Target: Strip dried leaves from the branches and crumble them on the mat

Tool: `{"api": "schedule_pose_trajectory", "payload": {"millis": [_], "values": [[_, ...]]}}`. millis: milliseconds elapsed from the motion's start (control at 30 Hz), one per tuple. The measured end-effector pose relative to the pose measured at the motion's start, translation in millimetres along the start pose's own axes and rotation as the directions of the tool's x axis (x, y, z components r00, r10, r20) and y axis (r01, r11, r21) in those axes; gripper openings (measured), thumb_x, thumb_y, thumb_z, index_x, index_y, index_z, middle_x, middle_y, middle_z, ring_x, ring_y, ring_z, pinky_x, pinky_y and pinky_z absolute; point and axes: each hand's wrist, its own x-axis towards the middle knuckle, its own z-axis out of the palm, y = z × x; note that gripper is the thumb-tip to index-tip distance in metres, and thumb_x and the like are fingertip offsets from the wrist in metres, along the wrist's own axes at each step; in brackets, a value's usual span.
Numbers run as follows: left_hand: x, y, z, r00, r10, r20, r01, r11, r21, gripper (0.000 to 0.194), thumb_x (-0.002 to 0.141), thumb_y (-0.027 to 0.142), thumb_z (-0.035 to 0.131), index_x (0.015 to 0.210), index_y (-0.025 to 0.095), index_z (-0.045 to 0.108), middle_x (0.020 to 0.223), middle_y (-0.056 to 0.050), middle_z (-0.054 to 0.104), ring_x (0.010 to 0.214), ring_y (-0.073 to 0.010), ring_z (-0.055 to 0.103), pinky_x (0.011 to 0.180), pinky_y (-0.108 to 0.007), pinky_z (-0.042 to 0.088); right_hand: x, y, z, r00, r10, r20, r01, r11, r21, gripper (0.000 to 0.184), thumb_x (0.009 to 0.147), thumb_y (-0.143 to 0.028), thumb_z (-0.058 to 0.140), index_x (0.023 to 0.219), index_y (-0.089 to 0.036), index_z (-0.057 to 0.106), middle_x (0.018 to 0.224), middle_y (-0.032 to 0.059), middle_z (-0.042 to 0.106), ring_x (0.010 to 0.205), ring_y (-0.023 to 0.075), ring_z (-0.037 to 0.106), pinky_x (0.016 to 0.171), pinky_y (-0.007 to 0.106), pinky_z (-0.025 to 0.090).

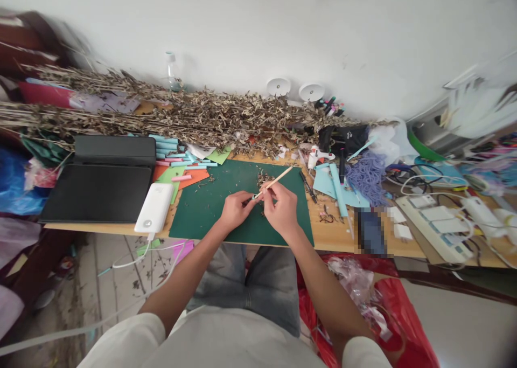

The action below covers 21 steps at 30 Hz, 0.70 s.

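Both hands meet above a dark green cutting mat (205, 206). A thin, pale wooden stick (279, 179) slants up and to the right between them. My right hand (281, 203) is closed, thumb and fingers pinching this stick near its lower part. My left hand (236, 209) is closed as well, its fingertips around the stick's lower end, where a small pale-blue bit shows; what exactly it grips is mostly covered by the fingers. Crumbled dried plant bits (264, 177) lie on the mat just behind the hands. A black pen (308, 187) rests at the mat's right edge.
Dried plant stalks (226, 115) span the table's back. Left are a black tablet case (100, 193), a white power bank (154, 207) and rolled paper tubes (165, 146). Right are a glue gun (320, 156), purple yarn (367, 176) and a power strip (434, 230).
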Motion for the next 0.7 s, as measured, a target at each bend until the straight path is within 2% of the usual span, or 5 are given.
{"api": "schedule_pose_trajectory", "payload": {"millis": [133, 300, 400, 533, 700], "values": [[-0.1, -0.7, 0.3, 1.0, -0.005, -0.007, 0.005, 1.0, 0.003, 0.033, 0.092, 0.042, 0.053, 0.087, 0.017, 0.073, 0.072, -0.004, 0.065, 0.062, -0.0118, 0.055, 0.058, -0.023, 0.039, -1.6, -5.3, -3.3, 0.999, 0.042, -0.033, -0.04, 0.997, 0.065, 0.014, 0.092, -0.027, 0.046, 0.091, -0.021, 0.06, 0.084, 0.0058, 0.069, 0.072, 0.0171, 0.068, 0.069, 0.028, 0.056], [-0.5, -4.3, 2.8, 0.999, -0.009, -0.034, 0.009, 1.0, 0.012, 0.032, 0.091, 0.042, 0.055, 0.087, 0.016, 0.072, 0.069, -0.003, 0.064, 0.06, -0.0117, 0.054, 0.057, -0.023, 0.037, -5.9, 8.4, -26.6, 0.951, 0.192, -0.241, -0.177, 0.981, 0.082, 0.019, 0.093, -0.034, 0.048, 0.096, -0.02, 0.061, 0.076, 0.0039, 0.068, 0.063, 0.0162, 0.065, 0.06, 0.027, 0.052], [-0.4, -4.3, 3.4, 0.999, -0.005, -0.039, 0.006, 1.0, 0.025, 0.032, 0.092, 0.042, 0.054, 0.085, 0.016, 0.072, 0.068, -0.003, 0.063, 0.06, -0.0117, 0.054, 0.057, -0.023, 0.038, -11.1, 37.8, -38.5, 0.933, 0.272, -0.237, -0.31, 0.94, -0.143, 0.02, 0.09, -0.033, 0.052, 0.092, -0.018, 0.065, 0.067, 0.0026, 0.066, 0.054, 0.0161, 0.059, 0.054, 0.027, 0.045], [0.1, -3.0, 3.0, 0.999, 0.001, -0.046, 0.001, 0.999, 0.034, 0.032, 0.092, 0.042, 0.054, 0.084, 0.016, 0.072, 0.068, -0.003, 0.063, 0.06, -0.012, 0.055, 0.058, -0.024, 0.038, -22.3, 74.3, -38.6, 0.938, 0.329, -0.112, -0.335, 0.776, -0.534, 0.017, 0.086, -0.026, 0.055, 0.082, -0.016, 0.068, 0.063, 0.0065, 0.065, 0.058, 0.0199, 0.059, 0.057, 0.03, 0.041], [0.2, -2.0, 2.6, 0.999, -0.005, -0.052, 0.007, 0.999, 0.035, 0.03, 0.091, 0.04, 0.055, 0.083, 0.016, 0.071, 0.07, -0.003, 0.065, 0.061, -0.012, 0.055, 0.058, -0.024, 0.039, -34.1, 78.6, -28.9, 0.941, 0.331, -0.075, -0.3, 0.707, -0.641, 0.017, 0.086, -0.025, 0.057, 0.092, -0.013, 0.069, 0.079, 0.0124, 0.066, 0.068, 0.0218, 0.06, 0.062, 0.031, 0.041]]}}
